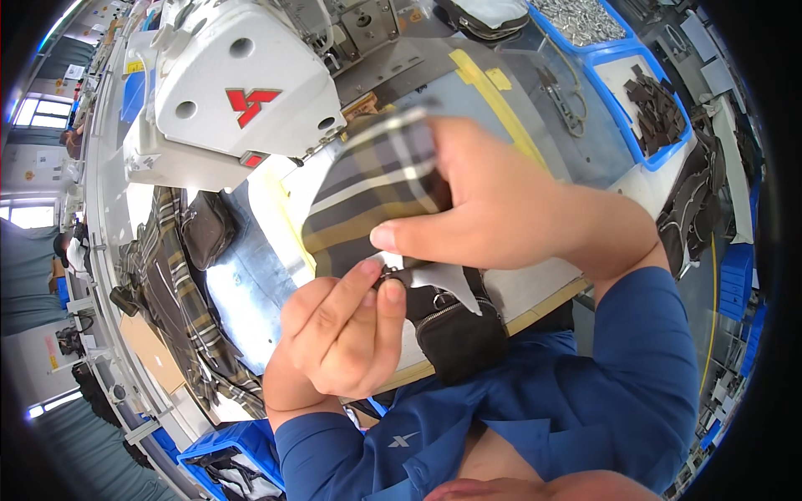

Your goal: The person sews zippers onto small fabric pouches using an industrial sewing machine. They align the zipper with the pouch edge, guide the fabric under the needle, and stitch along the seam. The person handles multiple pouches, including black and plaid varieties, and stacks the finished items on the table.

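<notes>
A plaid bag piece [380,184] in brown, black and cream is held up over the sewing table, close to the camera. My right hand [493,200] grips it from the right, thumb pressed along its lower edge. My left hand [342,330] pinches a small dark zipper part at the piece's bottom edge between thumb and fingers. A black zippered pouch section [455,334] with a metal ring hangs below, over the table's front edge. Both forearms wear blue sleeves.
A white industrial sewing machine [234,92] stands behind the work on the metal table [251,292]. Plaid and black bag pieces [180,292] pile at the left. Blue bins hold metal parts [581,21] and dark strips [656,104] at the right; another blue bin [225,455] sits below.
</notes>
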The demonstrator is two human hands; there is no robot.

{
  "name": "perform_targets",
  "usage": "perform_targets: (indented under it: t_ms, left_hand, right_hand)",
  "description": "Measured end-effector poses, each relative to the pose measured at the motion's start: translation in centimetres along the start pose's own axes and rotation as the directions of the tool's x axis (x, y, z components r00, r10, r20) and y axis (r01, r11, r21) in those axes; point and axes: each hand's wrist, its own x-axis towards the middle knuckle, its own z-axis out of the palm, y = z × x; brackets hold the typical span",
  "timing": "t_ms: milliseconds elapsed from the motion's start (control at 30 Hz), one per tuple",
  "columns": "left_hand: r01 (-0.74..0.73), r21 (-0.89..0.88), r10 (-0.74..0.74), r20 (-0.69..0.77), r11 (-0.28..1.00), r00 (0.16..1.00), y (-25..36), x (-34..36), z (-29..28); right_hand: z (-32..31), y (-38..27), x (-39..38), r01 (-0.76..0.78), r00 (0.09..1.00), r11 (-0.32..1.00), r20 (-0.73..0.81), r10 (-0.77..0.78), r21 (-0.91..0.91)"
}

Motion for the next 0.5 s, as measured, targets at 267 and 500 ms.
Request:
perform_targets:
  t_ms: [267, 500]
  left_hand:
    - [0.086, 0.005, -0.086, -0.027, 0.996, 0.996, -0.4, 0.1, -0.5]
    - [0.139, -0.075, -0.141, -0.014, 0.987, 0.99, 0.0, -0.5, -1.2]
  right_hand:
    - [-0.5, -2.8, -1.4, 0.035, 0.999, 0.999, 0.009, -0.035, -0.018]
    - [-0.8, -1.7, -1.6, 0.451, 0.856, 0.556, 0.162, -0.491, -0.698]
